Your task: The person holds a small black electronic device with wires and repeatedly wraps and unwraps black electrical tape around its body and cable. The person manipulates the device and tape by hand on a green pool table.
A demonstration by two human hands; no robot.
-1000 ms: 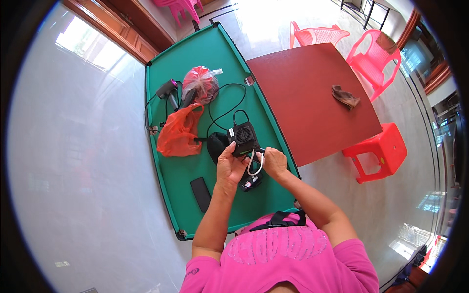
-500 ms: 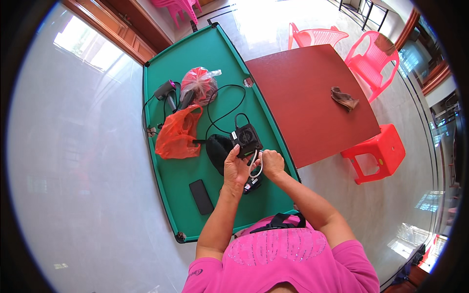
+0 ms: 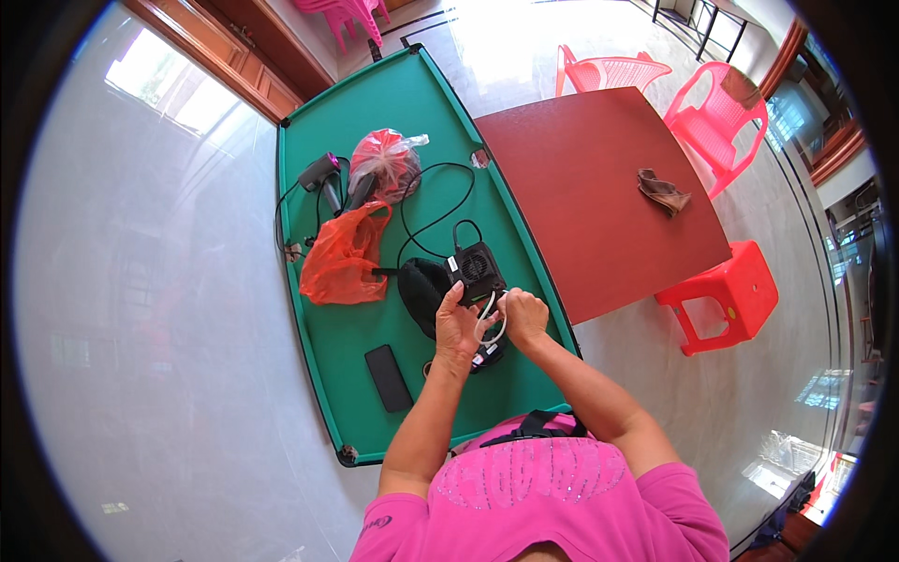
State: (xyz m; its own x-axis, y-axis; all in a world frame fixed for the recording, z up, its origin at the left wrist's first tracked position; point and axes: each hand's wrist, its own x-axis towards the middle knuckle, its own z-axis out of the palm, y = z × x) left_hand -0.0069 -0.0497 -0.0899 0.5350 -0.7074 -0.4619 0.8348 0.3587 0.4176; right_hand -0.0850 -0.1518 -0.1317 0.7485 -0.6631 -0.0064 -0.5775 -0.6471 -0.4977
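A small black box with a round fan grille (image 3: 476, 268) is tilted over the green-topped table. My left hand (image 3: 456, 328) grips its lower left corner, thumb along the side and the other fingers partly hidden. At its lower right corner my right hand (image 3: 523, 316) is closed, pinching the end of a looped white cable (image 3: 484, 323); the exact tip is hidden. A black cord (image 3: 465, 223) leaves the box's far edge. Beside the box lies a dark soft pouch (image 3: 421, 292). Below my hands, a dark item with a white label (image 3: 486, 356) is partly covered.
The green pool-style table (image 3: 431, 403) holds a black phone-like slab (image 3: 389, 378), an orange plastic bag (image 3: 339, 267), a hair dryer (image 3: 320, 173) and a clear bag with red contents (image 3: 386, 161). A brown table (image 3: 599, 215) with a crumpled cloth (image 3: 663, 192) adjoins it. A red stool (image 3: 740, 295) and pink chairs (image 3: 716, 117) stand right.
Little differs. My hands stay at the box's lower edge, and the white cable loop has shifted slightly. The whole view has moved a few pixels.
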